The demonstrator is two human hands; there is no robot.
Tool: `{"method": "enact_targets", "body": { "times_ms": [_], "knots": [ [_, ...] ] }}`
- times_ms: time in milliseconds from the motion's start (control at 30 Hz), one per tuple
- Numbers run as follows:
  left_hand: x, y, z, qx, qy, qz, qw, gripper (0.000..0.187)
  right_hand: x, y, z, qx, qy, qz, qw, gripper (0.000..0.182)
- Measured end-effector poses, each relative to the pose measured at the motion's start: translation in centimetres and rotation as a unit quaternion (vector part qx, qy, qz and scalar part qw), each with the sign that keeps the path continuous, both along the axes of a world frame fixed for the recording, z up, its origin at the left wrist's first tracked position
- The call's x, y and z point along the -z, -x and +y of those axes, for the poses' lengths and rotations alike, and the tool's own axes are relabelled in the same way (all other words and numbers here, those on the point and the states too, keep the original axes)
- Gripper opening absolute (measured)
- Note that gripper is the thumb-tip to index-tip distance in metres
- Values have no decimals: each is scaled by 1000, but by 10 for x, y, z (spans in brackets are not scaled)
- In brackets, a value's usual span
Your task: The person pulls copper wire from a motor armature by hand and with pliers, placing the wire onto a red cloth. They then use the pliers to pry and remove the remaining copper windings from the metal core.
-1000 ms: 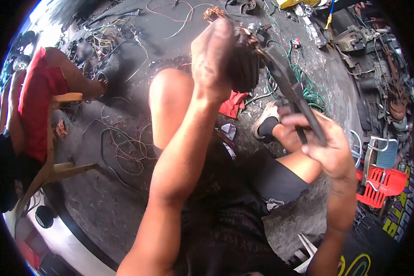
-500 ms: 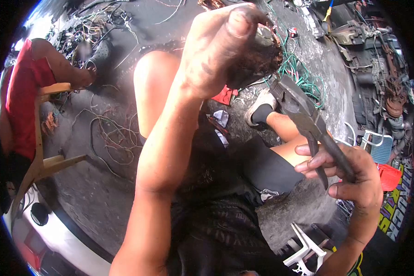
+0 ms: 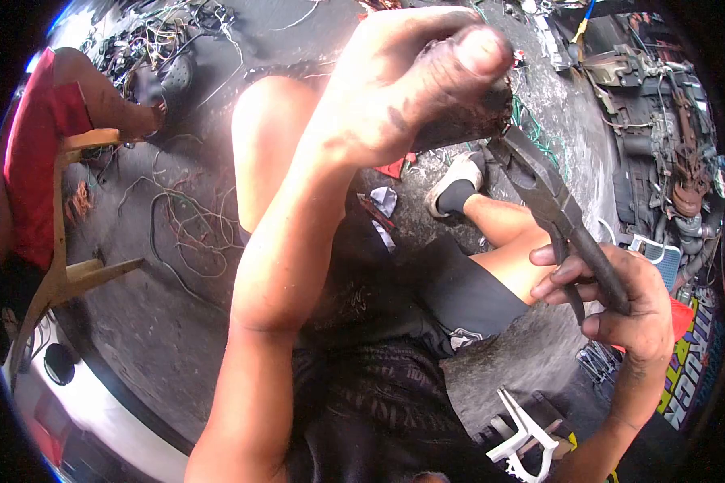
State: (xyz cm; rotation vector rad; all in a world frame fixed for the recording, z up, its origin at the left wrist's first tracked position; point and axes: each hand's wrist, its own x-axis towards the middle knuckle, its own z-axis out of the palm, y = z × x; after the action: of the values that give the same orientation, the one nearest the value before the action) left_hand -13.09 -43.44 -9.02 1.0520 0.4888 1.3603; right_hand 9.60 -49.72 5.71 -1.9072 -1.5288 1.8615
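Note:
My left hand (image 3: 419, 88) is raised in the upper middle, its fingers wrapped round a dark, grimy, rough-edged part (image 3: 463, 121). The hand and thumb hide most of this part, and its kind does not show. On the right, my right hand (image 3: 636, 298) grips a pair of dark metal pliers (image 3: 549, 197) by the handles. The jaws point up and left, with their tips right at the part's lower right edge. Fingers of the right hand lie round the nearer handle, and the thumb rests below.
Loose wires (image 3: 189, 233) lie on the dark floor at left, with green wire (image 3: 532, 133) behind the pliers. A person in red (image 3: 36, 177) sits at far left by a wooden frame (image 3: 64, 282). Machine parts (image 3: 660, 137) line the right side; a white bracket (image 3: 528, 439) lies at lower right.
My left hand has shifted right and slightly down with the dark part. The pliers have turned, and their jaw tips now meet the part's edge in view.

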Motion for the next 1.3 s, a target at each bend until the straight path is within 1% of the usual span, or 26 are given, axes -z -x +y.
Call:
{"method": "enact_targets", "body": {
  "times_ms": [33,67,100,133,167,233,300,333,367,433,467,500,533,567,600,633,667,700,767,833,900,967,1033,1133,1200,1300],
  "knots": [
    [-10,3,-6,11,54,-11,998,67,1,1,-1,8,-9,-4,1000,49],
    [-6,16,13,140,-22,-30,989,53,2,1,-3,8,-9,-5,1000,49],
    [-1,13,11,141,-21,-30,989,53,3,1,-4,4,-21,-13,1000,41],
    [2,8,7,55,-78,56,994,50,4,2,-6,1,-31,-22,999,35],
    [0,4,4,-30,-133,141,981,46,4,4,-6,3,-30,-22,999,35],
    [-6,1,2,-31,-142,141,979,41,7,9,-6,4,-28,-83,996,20],
    [-18,-6,-4,-113,-129,261,950,49,15,5,-8,-6,-65,-80,995,19],
    [-25,-18,-12,-193,-58,276,940,65,24,2,-11,-16,-100,-78,992,19],
    [-22,-15,-11,-192,-60,276,940,65,34,-1,-14,-26,-136,-77,987,19],
    [0,-9,1,-119,-72,196,971,82,54,-7,-20,-47,-209,-74,974,21],
    [43,-17,20,-180,35,247,952,90,65,-9,-21,-47,-224,-42,973,23],
    [3,15,18,106,135,36,985,76,75,-10,-23,-48,-227,-39,972,23],
    [8,-1,15,2,83,56,995,62,83,-12,-24,-35,-233,-4,972,25],
    [17,-21,14,-102,29,74,992,58,94,-13,-25,-23,-239,31,970,26],
    [23,-26,16,-105,24,75,991,58,114,-4,-30,49,-273,142,950,25],
    [28,-30,19,-92,44,10,995,53,122,-7,-24,-36,-327,140,934,26],
    [30,-33,21,-76,65,-55,993,48,134,-6,-24,-15,-344,167,924,25],
    [31,-36,20,-76,64,-55,994,48,146,-3,-26,7,-359,194,913,25],
    [31,-41,18,-37,168,-141,975,43,158,1,-23,8,-378,199,904,25],
    [31,-41,20,-38,153,-148,976,42,165,2,-17,5,-396,206,895,24],
    [28,-43,19,-17,183,-187,965,41,170,0,-14,-27,-418,201,886,24],
    [29,-45,19,-16,193,-198,961,41,172,1,-17,-15,-418,203,885,25],
    [30,-46,19,-16,203,-209,956,40,168,8,-22,55,-365,181,912,27],
    [31,-46,20,-34,194,-206,959,39,170,6,-16,21,-382,173,907,25],
    [29,-47,19,-80,169,-215,958,37,170,3,-16,18,-377,169,911,25],
    [35,-50,21,-73,172,-230,955,37,175,-5,-12,4,-392,165,905,27]
  ]
}}
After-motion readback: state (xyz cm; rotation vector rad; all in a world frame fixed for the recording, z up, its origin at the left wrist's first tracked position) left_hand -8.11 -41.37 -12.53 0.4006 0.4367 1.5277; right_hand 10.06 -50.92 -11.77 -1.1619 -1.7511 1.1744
